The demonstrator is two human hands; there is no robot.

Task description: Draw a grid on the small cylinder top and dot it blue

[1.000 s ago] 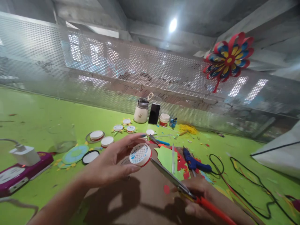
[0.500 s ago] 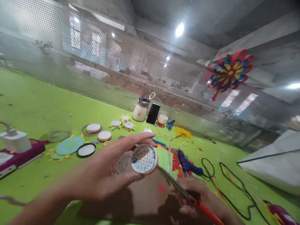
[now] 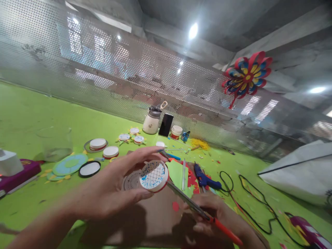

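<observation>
My left hand (image 3: 114, 190) holds a small round white lid (image 3: 153, 175) with a red rim, its face painted with blue specks and a drawn grid. My right hand (image 3: 220, 218) grips scissors (image 3: 192, 205) by the orange handles, and the blade tips reach the lid's lower right edge. Both hands hover over a brown cardboard sheet (image 3: 155, 221) on the green table (image 3: 38, 114).
Other round lids (image 3: 98, 143) and paper discs (image 3: 69, 164) lie to the left by a clear glass (image 3: 55, 143). A blue glue gun (image 3: 204, 179) with black cable, green paper (image 3: 178, 174), a cream jug (image 3: 151, 121) and a phone (image 3: 166, 125) sit behind. A perforated metal screen holds a paper flower (image 3: 246, 76).
The view has swung left and dipped slightly. My left hand tilted the lid a little toward me; the scissors stay against its edge.
</observation>
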